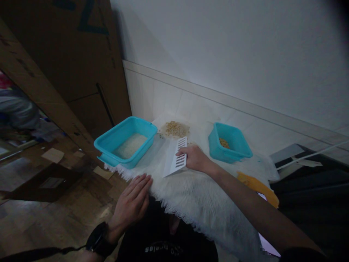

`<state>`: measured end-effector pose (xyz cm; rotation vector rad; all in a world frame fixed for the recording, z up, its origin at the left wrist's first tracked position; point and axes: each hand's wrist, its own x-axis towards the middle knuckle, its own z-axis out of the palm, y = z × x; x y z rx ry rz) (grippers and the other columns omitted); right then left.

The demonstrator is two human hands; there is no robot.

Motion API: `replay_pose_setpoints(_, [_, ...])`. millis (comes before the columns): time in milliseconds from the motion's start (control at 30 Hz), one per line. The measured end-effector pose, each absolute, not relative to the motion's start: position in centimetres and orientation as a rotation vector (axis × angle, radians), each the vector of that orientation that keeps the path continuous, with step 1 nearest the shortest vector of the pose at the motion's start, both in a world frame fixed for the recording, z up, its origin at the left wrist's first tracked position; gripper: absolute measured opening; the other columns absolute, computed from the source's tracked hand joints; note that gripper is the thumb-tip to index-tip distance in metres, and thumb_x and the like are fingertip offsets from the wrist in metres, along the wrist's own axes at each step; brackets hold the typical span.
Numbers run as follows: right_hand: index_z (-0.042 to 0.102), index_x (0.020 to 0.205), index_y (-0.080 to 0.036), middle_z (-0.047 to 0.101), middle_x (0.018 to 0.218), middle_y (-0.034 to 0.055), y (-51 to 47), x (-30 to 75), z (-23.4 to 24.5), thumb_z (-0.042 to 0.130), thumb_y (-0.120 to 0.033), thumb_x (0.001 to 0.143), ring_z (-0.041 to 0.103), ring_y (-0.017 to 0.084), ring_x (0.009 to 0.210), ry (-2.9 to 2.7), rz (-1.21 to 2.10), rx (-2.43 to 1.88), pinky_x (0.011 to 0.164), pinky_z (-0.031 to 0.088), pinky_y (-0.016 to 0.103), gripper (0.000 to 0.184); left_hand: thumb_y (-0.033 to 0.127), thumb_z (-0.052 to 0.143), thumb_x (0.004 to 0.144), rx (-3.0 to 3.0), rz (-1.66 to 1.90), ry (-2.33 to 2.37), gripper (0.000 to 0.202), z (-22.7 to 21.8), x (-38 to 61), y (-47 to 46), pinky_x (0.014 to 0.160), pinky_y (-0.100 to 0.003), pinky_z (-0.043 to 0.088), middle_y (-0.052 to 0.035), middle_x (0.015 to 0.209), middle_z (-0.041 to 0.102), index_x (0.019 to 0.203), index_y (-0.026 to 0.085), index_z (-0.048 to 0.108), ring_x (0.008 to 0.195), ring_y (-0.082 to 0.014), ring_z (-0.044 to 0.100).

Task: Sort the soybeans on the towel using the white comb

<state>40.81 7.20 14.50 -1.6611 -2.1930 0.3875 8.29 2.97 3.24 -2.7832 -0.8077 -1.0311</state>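
My right hand (196, 158) is closed around a flat white slotted panel (174, 162), its thumb lying across the row of slots. The panel stands tilted over the white fringed cloth (207, 193). Just beyond it lies a spread pile of small tan beans (176, 128). My left hand (135, 198) rests flat near the cloth's front edge, fingers stretched out and holding nothing. To the left is a turquoise tub (144, 145) with white grains (133, 145), perhaps rice, on its bottom. On the right a smaller turquoise tub (226, 156) holds some tan beans (224, 143).
A pale wall (231, 54) rises behind the cloth. Large cardboard (89, 65) stands at the left. An orange-yellow item (256, 187) lies under my right forearm, beside a dark box-like shape (313, 196). Cardboard pieces (46, 182) lie on the wooden floor (89, 196).
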Motion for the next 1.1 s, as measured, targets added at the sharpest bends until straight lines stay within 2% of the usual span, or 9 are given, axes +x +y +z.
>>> replay_pose_setpoints(367, [0.087,0.097,-0.019,0.087,0.095,0.0092,4.6,43.4,15.2,0.078,-0.007,0.079,0.083,0.025,0.084,-2.095,0.442,-1.758,0.079,0.059,0.031,0.023,0.008,0.060,0.096,-2.751,-0.988,-0.827,0.067,3.4,8.4,2.7,0.119,-0.053,0.056,-0.0167,0.146,0.076,0.162,0.015,0.052,0.141,-0.0342,0.068])
replay_pose_setpoints(567, [0.088,0.099,-0.018,0.088,0.095,0.0096,3.3,45.0,15.4,0.078,-0.008,0.080,0.085,0.027,0.088,-2.109,0.466,-1.797,0.081,0.060,0.031,0.024,0.007,0.060,0.098,-2.743,-0.973,-0.836,0.051,3.8,8.8,2.7,0.115,-0.058,0.060,-0.0193,0.144,0.077,0.149,0.010,0.060,0.139,-0.0360,0.069])
replay_pose_setpoints(767, [0.088,0.098,-0.018,0.088,0.096,0.0105,2.4,46.1,15.1,0.078,-0.011,0.080,0.085,0.029,0.088,-2.112,0.445,-1.862,0.079,0.061,0.033,0.022,0.012,0.058,0.100,-2.727,-0.988,-0.886,0.039,5.4,9.3,2.4,0.108,-0.058,0.065,-0.0192,0.135,0.081,0.139,0.010,0.065,0.129,-0.0357,0.075])
replay_pose_setpoints(933, [0.088,0.099,-0.019,0.088,0.095,0.0084,2.2,46.6,16.5,0.079,-0.011,0.079,0.085,0.026,0.086,-1.996,0.455,-1.815,0.079,0.062,0.032,0.024,0.019,0.058,0.103,-2.728,-1.031,-1.049,0.026,7.0,11.7,2.6,0.100,-0.055,0.069,-0.0176,0.124,0.084,0.122,0.012,0.074,0.122,-0.0355,0.078])
replay_pose_setpoints(1033, [0.089,0.103,-0.020,0.088,0.097,0.0078,3.7,47.5,19.6,0.078,-0.011,0.080,0.084,0.026,0.090,-1.931,0.311,-1.824,0.084,0.062,0.033,0.027,0.018,0.054,0.105,-2.829,-1.004,-1.037,0.031,8.1,15.3,3.9,0.112,-0.054,0.063,-0.0215,0.137,0.079,0.124,0.008,0.076,0.140,-0.0379,0.068])
replay_pose_setpoints(1100, [0.089,0.104,-0.020,0.088,0.098,0.0071,5.6,48.0,22.0,0.076,-0.008,0.081,0.084,0.026,0.093,-1.959,0.202,-1.895,0.087,0.062,0.032,0.029,0.022,0.054,0.106,-2.929,-0.812,-1.008,0.040,8.6,17.8,5.1,0.124,-0.063,0.050,-0.0222,0.157,0.067,0.139,0.009,0.073,0.155,-0.0421,0.053])
